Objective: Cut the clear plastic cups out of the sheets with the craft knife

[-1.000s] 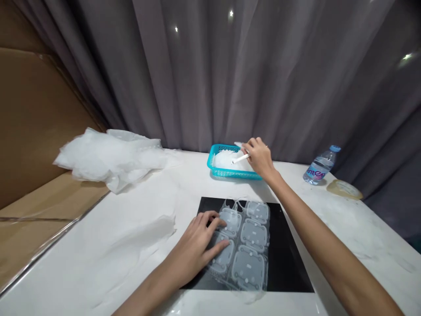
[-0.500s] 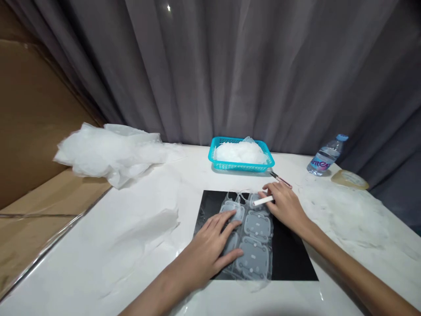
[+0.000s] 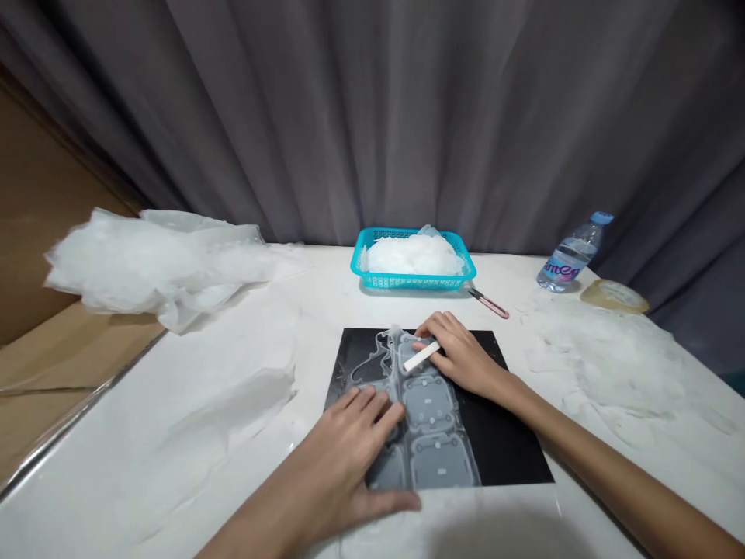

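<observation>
A translucent sheet of rounded rectangular pieces [image 3: 429,402], joined by thin edging, lies on a black mat [image 3: 506,435]. My left hand [image 3: 349,458] rests palm down on the sheet's left side, thumb apart from the fingers, hiding part of it. In my right hand [image 3: 462,349], at the top right piece, is a white stick-like tool [image 3: 421,356]; its exact kind does not show. The right fingertips touch that piece's upper edge. Loose thin strips of trim [image 3: 381,353] curl at the sheet's top left.
Behind the mat stands a turquoise basket [image 3: 414,281] of white translucent material, with thread snips [image 3: 489,303] beside it. A water bottle [image 3: 569,256] and a tape roll [image 3: 614,296] are at back right. Translucent sheets lie piled left [image 3: 157,264] and right [image 3: 628,365].
My left hand has slid down the sheet, its thumb now near the mat's front edge. The thin trim strips have spread leftward at the top. The view has shifted slightly.
</observation>
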A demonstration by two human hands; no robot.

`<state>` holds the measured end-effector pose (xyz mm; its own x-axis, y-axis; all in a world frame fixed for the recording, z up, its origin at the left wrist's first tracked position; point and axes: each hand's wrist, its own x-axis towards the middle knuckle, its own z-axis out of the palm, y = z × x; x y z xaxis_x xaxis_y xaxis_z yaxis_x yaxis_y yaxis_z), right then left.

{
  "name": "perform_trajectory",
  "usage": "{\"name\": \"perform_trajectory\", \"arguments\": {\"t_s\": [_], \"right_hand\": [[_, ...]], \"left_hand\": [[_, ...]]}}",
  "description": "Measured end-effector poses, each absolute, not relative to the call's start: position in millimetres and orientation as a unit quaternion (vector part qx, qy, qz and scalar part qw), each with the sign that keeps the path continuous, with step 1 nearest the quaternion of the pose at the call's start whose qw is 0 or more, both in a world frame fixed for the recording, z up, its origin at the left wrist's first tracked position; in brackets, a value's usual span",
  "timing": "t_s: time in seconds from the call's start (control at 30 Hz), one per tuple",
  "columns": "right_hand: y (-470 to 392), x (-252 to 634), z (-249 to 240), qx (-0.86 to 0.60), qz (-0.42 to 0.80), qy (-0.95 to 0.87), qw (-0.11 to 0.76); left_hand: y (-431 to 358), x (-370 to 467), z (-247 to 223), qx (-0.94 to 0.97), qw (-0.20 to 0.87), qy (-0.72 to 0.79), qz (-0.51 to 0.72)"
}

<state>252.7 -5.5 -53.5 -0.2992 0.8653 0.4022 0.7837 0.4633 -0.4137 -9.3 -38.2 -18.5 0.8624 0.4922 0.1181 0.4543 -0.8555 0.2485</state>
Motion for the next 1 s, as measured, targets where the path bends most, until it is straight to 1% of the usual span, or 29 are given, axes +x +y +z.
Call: {"name": "perform_trajectory", "arguments": {"t_s": [0.07, 0.13, 0.2, 0.23, 0.33, 0.4, 0.43, 0.5, 0.6, 0.7, 0.83, 1.0], "right_hand": [[-12, 253, -50, -0.503, 0.097, -0.805, 0.299], [-19, 257, -47, -0.505, 0.112, -0.8, 0.304], [-25, 263, -46, -0.51, 0.125, -0.793, 0.309], [-27, 267, -46, -0.512, 0.131, -0.789, 0.312], [-34, 273, -52, -0.519, 0.133, -0.776, 0.333], [-39, 274, -55, -0.532, 0.117, -0.764, 0.348], [-42, 273, -55, -0.538, 0.107, -0.759, 0.349], [-51, 271, -54, -0.546, 0.097, -0.764, 0.33], [-68, 268, -45, -0.537, 0.107, -0.795, 0.262], [-83, 267, -33, -0.506, 0.151, -0.827, 0.192], [-90, 270, -21, -0.481, 0.233, -0.833, 0.14], [-88, 270, -16, -0.477, 0.284, -0.822, 0.126]], "left_hand": [[-44, -8, -14, 0.963, 0.126, 0.228, 0.076], [-47, -6, -10, 0.953, 0.184, 0.23, 0.07], [-44, -3, -8, 0.934, 0.227, 0.257, 0.098], [-39, -2, -9, 0.923, 0.229, 0.282, 0.126], [-10, -1, -19, 0.888, 0.181, 0.364, 0.214], [15, 1, -29, 0.878, 0.176, 0.385, 0.222], [26, 2, -33, 0.882, 0.194, 0.376, 0.205], [44, 6, -37, 0.885, 0.237, 0.361, 0.175], [53, 11, -30, 0.885, 0.325, 0.31, 0.12], [46, 13, -19, 0.878, 0.392, 0.26, 0.087], [34, 10, -17, 0.847, 0.417, 0.304, 0.127], [38, 10, -37, 0.752, 0.549, 0.297, 0.213]]}}
